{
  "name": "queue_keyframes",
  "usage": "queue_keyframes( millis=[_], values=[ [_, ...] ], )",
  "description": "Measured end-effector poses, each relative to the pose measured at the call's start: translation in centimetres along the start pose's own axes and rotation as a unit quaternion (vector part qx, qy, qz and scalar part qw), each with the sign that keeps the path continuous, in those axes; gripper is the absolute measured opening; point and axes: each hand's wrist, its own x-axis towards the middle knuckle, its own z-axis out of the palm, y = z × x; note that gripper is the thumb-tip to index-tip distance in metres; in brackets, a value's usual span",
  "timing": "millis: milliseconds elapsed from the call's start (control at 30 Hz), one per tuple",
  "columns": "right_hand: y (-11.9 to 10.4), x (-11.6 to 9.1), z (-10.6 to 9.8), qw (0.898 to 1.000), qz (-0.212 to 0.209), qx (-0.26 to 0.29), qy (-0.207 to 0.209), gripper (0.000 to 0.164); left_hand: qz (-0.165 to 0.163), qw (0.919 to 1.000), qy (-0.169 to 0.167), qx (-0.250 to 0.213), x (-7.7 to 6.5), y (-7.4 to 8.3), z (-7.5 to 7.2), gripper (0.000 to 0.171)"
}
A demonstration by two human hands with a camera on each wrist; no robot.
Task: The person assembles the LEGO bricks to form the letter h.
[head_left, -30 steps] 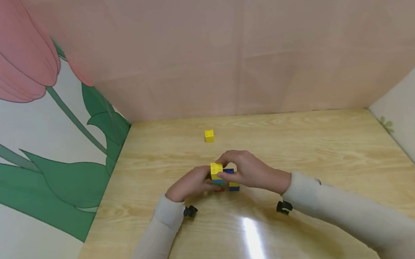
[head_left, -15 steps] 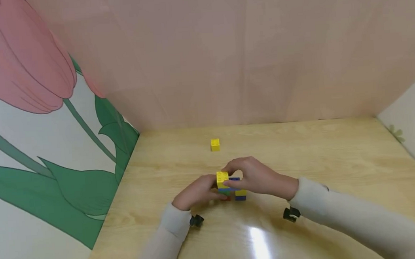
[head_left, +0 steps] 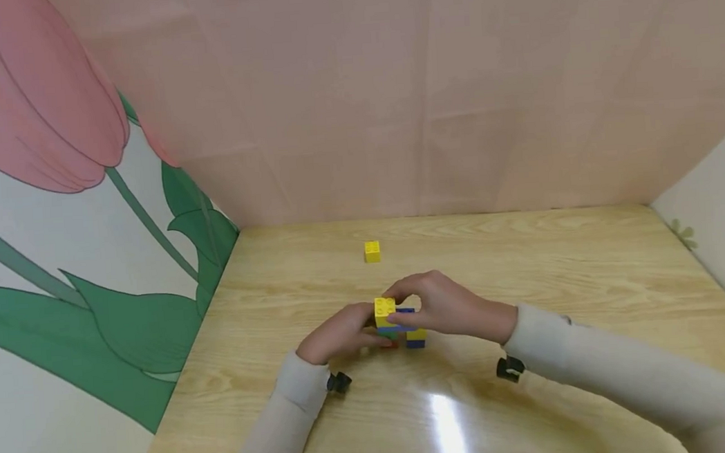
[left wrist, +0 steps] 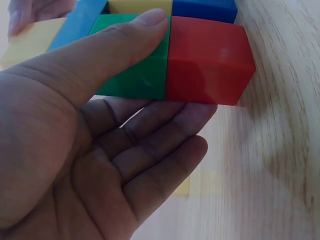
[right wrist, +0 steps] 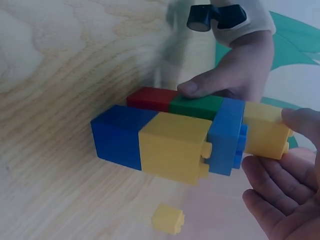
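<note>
A small structure of toy building bricks stands on the table between the hands. One column is a red brick (left wrist: 210, 60) with a green brick (left wrist: 142, 70) on it; the other is a dark blue brick (right wrist: 122, 135) under a yellow one (right wrist: 172, 145). Over the green brick sits a lighter blue brick (right wrist: 227, 132) that reaches toward the second column, where yellow studs still show. My left hand (head_left: 341, 334) grips the green brick, thumb in front and fingers behind. My right hand (head_left: 448, 304) pinches the yellow top brick (head_left: 384, 313) between thumb and fingers.
A loose yellow brick (head_left: 372, 252) lies farther back on the wooden table (head_left: 526, 258). Behind it rises a pink cloth backdrop (head_left: 331, 117). A tulip-patterned wall (head_left: 156, 315) borders the left side, and a pale wall (head_left: 718, 232) the right.
The head view has shifted slightly. Both hands keep their hold, and more of the lighter blue brick's front edge shows under the right thumb than one second ago.
</note>
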Motion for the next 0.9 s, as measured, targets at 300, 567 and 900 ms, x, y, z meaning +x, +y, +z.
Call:
queue_keyframes(
  millis=[300, 567, 900],
  values=[
    [0.0, 0.5, -0.7, 0.999, -0.017, -0.023, -0.019, 0.045, 0.005, 1.0, -0.001, 0.004, 0.2, -0.1, -0.2, 0.04],
    [1.7, 1.4, -0.8, 1.0, 0.012, -0.002, 0.02, 0.045, -0.01, 0.9998, -0.012, -0.014, 0.3, -0.3, 0.1, 0.043],
    [6.1, 2.5, -0.8, 0.997, 0.059, -0.013, 0.057, 0.037, -0.026, 0.9997, -0.002, -0.004, 0.4, -0.1, 0.0, 0.041]
  ],
)
